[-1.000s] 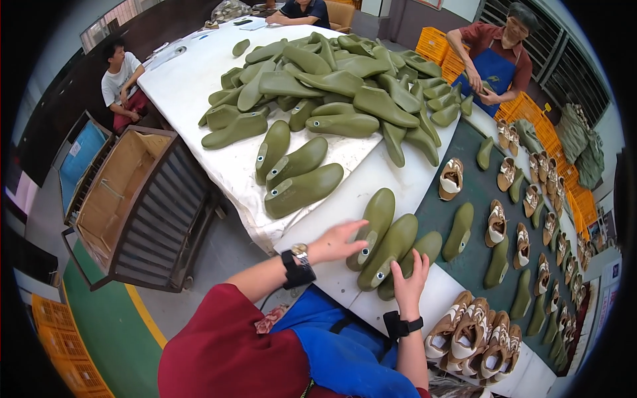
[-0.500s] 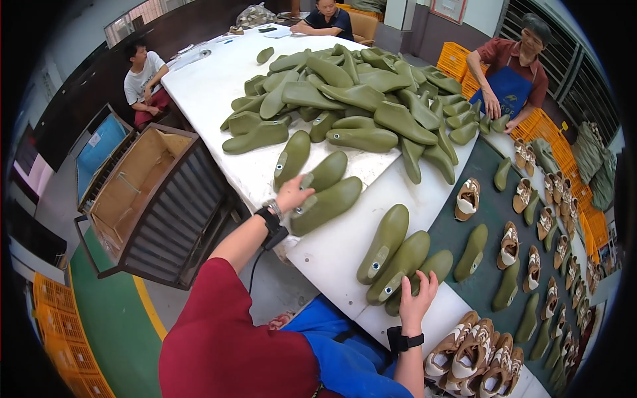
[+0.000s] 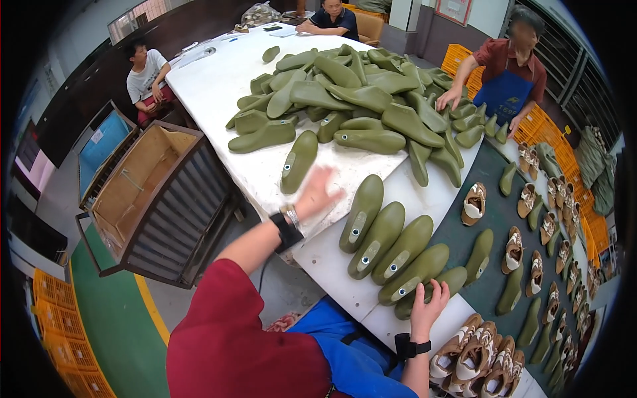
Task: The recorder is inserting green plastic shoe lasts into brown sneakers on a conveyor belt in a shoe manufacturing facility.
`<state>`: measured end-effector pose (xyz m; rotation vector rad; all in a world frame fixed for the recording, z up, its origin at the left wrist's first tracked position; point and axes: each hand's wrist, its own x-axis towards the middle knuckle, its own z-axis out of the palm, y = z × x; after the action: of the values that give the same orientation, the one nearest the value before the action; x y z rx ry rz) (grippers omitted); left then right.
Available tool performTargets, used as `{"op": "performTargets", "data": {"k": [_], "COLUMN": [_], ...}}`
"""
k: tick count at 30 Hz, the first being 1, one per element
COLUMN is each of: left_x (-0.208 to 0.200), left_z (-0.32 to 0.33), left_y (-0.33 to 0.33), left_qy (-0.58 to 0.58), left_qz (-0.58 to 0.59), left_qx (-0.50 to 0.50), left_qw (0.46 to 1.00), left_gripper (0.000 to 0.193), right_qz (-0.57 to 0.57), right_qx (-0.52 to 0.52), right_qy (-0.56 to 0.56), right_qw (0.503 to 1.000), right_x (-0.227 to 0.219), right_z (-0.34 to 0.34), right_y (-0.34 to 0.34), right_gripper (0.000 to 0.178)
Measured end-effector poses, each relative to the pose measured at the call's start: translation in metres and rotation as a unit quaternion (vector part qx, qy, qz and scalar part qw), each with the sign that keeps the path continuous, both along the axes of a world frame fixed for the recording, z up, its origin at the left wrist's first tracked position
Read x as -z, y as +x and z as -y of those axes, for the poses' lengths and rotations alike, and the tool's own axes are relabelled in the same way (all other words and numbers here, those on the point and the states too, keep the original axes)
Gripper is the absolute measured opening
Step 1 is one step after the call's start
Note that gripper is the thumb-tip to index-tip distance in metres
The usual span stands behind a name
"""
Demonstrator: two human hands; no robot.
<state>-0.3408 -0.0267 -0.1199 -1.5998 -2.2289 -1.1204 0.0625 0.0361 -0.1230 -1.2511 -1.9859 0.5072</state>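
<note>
Several green shoe lasts lie side by side on the white tabletop in front of me, sole side up, with a shoe last at the left end. My right hand rests on the rightmost shoe last of this row, its bent fingers apart and not wrapped round it. To the left of the row, my left hand is over the table, blurred, fingers stretched out and nothing in it. Just beyond it lies a single shoe last. A large heap of shoe lasts covers the table behind.
Brown-and-white shoes and more lasts line the dark green surface at right. Other shoes crowd the near right corner. A slatted cart stands left. A co-worker in a blue apron handles lasts at far right; two people sit beyond.
Two lasts from near my left hand now lie in the row, which has grown. My left hand has let go and moved right. My right hand has come onto the rightmost last.
</note>
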Motion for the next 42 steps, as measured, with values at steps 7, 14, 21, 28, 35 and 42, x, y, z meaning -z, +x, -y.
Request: {"op": "performTargets", "data": {"k": [7, 14, 21, 28, 35, 42], "left_x": [0.022, 0.021, -0.002, -0.017, -0.037, -0.027], "left_z": [0.016, 0.008, -0.011, -0.013, -0.009, 0.037], "left_y": [-0.103, 0.013, -0.101, -0.245, -0.232, -0.179], "left_qy": [-0.105, -0.134, -0.097, -0.254, -0.410, -0.223], "left_qz": [0.274, 0.166, 0.125, -0.021, -0.083, -0.115], "left_qx": [-0.218, 0.018, -0.030, -0.326, -0.232, 0.171], "left_qw": [0.931, 0.977, 0.987, 0.910, 0.878, 0.953], "left_gripper": [0.074, 0.072, 0.065, 0.060, 0.033, 0.036], "right_qz": [-0.003, 0.014, 0.016, 0.026, 0.035, 0.051], "right_qx": [0.009, 0.013, 0.021, 0.036, 0.044, 0.032], "right_qy": [0.006, 0.006, -0.005, -0.032, -0.047, -0.036], "right_qw": [1.000, 1.000, 1.000, 0.999, 0.997, 0.998], "right_x": [0.004, 0.002, 0.001, 0.004, -0.001, 0.002], "right_z": [0.001, -0.001, -0.001, 0.001, 0.001, -0.004], "right_y": [-0.001, -0.002, -0.007, -0.001, -0.005, -0.005], "right_gripper": [0.033, 0.029, 0.028, 0.026, 0.024, 0.024]}}
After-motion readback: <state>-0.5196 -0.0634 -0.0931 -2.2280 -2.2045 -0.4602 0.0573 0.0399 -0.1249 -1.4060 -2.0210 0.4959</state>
